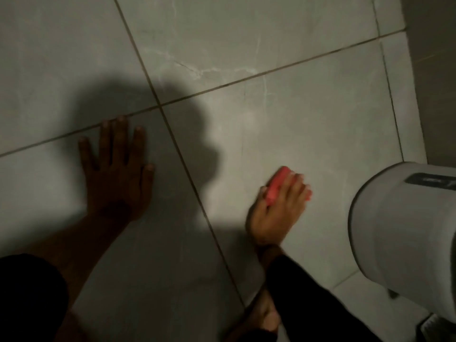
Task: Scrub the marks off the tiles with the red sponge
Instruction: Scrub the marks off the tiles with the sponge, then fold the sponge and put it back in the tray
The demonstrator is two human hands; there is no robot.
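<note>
The right hand [274,208] presses a flat red sponge [277,185] down on the pale grey floor tiles [308,114], fingers curled over it. The left hand [118,166] lies flat on the tiles in shadow, fingers spread, holding nothing. A round white plastic bin [399,233] lies near the sponge; its inside is hidden.

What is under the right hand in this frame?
The red sponge sits under the right hand, pressed against the tile. Its red edges show on both sides of the fingers; the tile beneath it, and any marks there, are covered.
</note>
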